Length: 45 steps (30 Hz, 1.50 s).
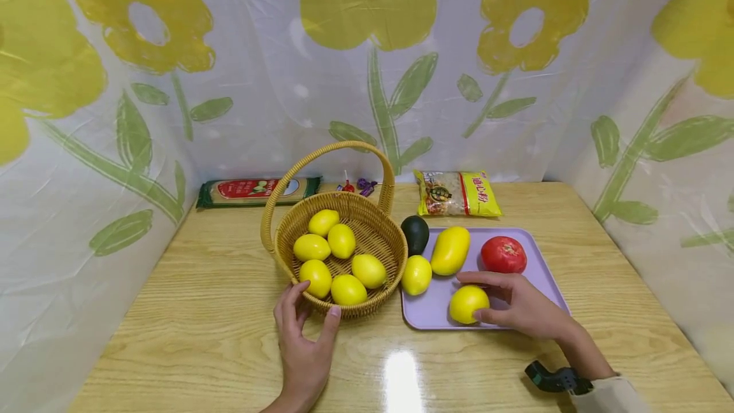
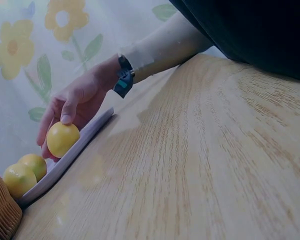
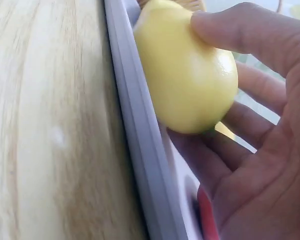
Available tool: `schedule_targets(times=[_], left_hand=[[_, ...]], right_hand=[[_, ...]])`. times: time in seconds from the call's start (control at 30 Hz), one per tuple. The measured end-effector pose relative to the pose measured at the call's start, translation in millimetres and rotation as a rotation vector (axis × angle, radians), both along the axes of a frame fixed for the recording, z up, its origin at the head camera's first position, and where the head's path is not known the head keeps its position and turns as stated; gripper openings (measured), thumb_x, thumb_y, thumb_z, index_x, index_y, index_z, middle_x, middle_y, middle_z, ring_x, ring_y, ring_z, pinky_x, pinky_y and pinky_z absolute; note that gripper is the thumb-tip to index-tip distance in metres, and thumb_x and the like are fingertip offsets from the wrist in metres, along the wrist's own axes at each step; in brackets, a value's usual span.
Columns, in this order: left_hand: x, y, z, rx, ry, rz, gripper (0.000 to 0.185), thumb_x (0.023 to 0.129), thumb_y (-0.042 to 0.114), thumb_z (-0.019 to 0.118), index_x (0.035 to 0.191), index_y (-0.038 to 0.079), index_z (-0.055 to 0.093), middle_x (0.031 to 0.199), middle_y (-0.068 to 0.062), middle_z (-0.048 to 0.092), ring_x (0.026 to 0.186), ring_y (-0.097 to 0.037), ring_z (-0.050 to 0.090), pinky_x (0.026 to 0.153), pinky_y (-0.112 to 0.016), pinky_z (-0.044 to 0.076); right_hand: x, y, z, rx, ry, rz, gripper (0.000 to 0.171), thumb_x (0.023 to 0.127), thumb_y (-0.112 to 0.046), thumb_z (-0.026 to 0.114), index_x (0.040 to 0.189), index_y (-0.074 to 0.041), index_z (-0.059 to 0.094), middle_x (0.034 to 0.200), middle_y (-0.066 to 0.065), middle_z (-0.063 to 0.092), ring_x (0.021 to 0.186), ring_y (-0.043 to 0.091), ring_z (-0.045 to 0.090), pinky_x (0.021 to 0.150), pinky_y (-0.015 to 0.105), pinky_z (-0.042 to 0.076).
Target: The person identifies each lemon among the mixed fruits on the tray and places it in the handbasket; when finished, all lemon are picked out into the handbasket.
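our right hand (image 1: 524, 308) has its thumb and fingers curled around a round yellow lemon (image 1: 468, 303) that sits near the front edge of the flat lilac plastic tray (image 1: 545, 279). the right wrist view shows the thumb (image 3: 250, 30) pressed over the top of the lemon and the other fingers cupped beneath and behind it, with the fruit close against the tray's raised rim; we cannot tell whether it has left the tray floor. our left hand (image 1: 304, 343) rests on the light wooden table (image 1: 201, 311), fingers spread and lightly curved against the front wall of the round woven wicker basket with an arched handle (image 1: 344, 244), bracing it rather than gripping it.

six lemons already lie in the basket, so we judge the step in hand to be the pickup of one more. another lemon (image 1: 416, 275) waits at the tray's left edge, beside a long yellow mango-shaped fruit (image 1: 450, 250), a dark green avocado (image 1: 415, 233) at the back left corner, and a red tomato (image 1: 503, 254) just behind our right fingers.

the next move, as we read it, calls for a firm enough pinch to clear the rim, then a short carry leftward over the basket wall, low enough to pass under the handle, and a soft release onto the lemons inside while our left hand steadies the basket.
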<state>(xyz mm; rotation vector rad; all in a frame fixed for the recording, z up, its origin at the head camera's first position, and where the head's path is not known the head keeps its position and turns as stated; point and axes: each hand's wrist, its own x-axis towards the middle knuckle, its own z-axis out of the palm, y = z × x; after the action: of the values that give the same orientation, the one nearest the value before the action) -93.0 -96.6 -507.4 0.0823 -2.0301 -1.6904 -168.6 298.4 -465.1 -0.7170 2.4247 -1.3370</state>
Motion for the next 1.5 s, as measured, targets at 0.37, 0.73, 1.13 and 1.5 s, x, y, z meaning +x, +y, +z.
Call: schedule_targets(times=[0.37,0.73,1.13,1.5], left_hand=[[0.1,-1,-0.7,0.016,-0.005,-0.01,0.065,0.098,0.009,0.08,0.155,0.007,0.05,0.166,-0.023,0.032,0.149,-0.035,0.042,0.119,-0.015,0.041],[0.0,-1,0.0,0.028,-0.022,-0.015,0.065,0.098,0.009,0.081,0.155,0.009,0.05,0.168,-0.022,0.031,0.15,-0.035,0.041,0.121,-0.017,0.041],[-0.4,0,0.8,0.025,-0.034,-0.014,0.065,0.098,0.01,0.08,0.155,0.01,0.05,0.168,-0.017,0.032,0.151,-0.031,0.039,0.12,-0.019,0.041],[-0.1,-1,0.2,0.01,-0.042,-0.009,0.065,0.098,0.011,0.081,0.155,0.008,0.049,0.167,-0.02,0.032,0.15,-0.037,0.042,0.12,-0.017,0.04]], right_hand=[[3.9,15,3.6,-0.025,-0.013,-0.003,0.046,0.097,-0.013,0.084,0.141,-0.013,0.072,0.143,0.015,0.072,0.123,0.007,0.07,0.106,0.015,0.056],[4.0,5,0.7,-0.058,0.009,-0.066,0.046,0.095,-0.015,0.087,0.138,-0.017,0.074,0.14,0.009,0.074,0.12,0.011,0.072,0.102,0.018,0.06],[-10.5,-20,41.8,-0.268,0.113,0.001,0.05,0.094,0.005,0.081,0.141,-0.01,0.072,0.137,0.009,0.073,0.117,0.021,0.073,0.102,0.03,0.065],[-49.5,-99,49.3,-0.238,0.17,0.001,0.046,0.097,-0.012,0.085,0.141,-0.016,0.073,0.142,0.004,0.073,0.124,0.02,0.073,0.109,0.035,0.062]])
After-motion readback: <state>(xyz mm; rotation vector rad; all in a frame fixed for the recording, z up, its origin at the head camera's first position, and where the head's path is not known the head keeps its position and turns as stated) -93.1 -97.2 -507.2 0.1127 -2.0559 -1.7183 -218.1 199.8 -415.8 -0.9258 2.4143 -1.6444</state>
